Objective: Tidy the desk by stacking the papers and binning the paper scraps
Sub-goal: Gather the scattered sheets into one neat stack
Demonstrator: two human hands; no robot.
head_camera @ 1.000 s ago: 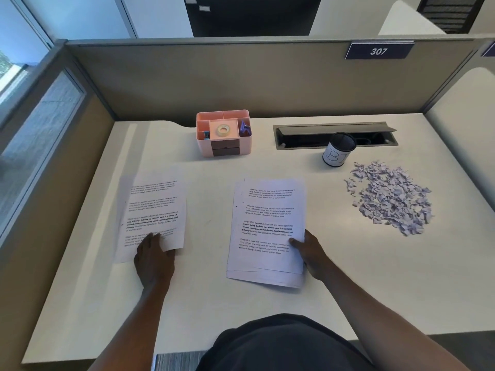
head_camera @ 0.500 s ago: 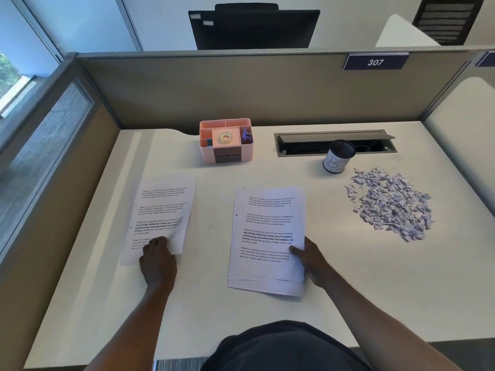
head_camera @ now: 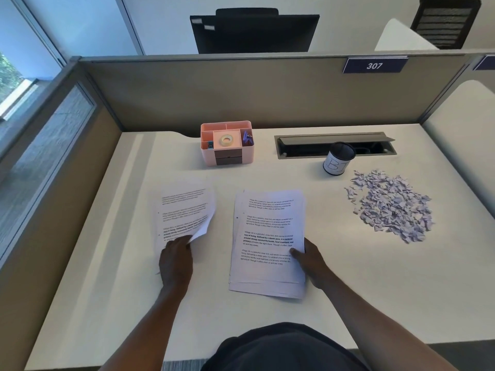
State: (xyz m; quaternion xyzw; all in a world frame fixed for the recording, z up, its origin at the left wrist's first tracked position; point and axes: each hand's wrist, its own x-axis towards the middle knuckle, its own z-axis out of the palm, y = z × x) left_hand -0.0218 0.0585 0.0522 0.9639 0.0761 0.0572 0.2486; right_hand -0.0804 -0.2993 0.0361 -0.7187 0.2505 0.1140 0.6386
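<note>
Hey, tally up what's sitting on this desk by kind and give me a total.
Batches of printed paper: 2, the loose sheets and the stack
Pile of paper scraps: 1
Black cup: 1
Pink organiser: 1
Total: 5

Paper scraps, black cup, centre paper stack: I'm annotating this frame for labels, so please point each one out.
Paper scraps [head_camera: 393, 210]: head view, middle of the pile.
Black cup [head_camera: 335, 164]: head view, on its white label.
Centre paper stack [head_camera: 267, 273]: head view, blank lower part of the top sheet.
</note>
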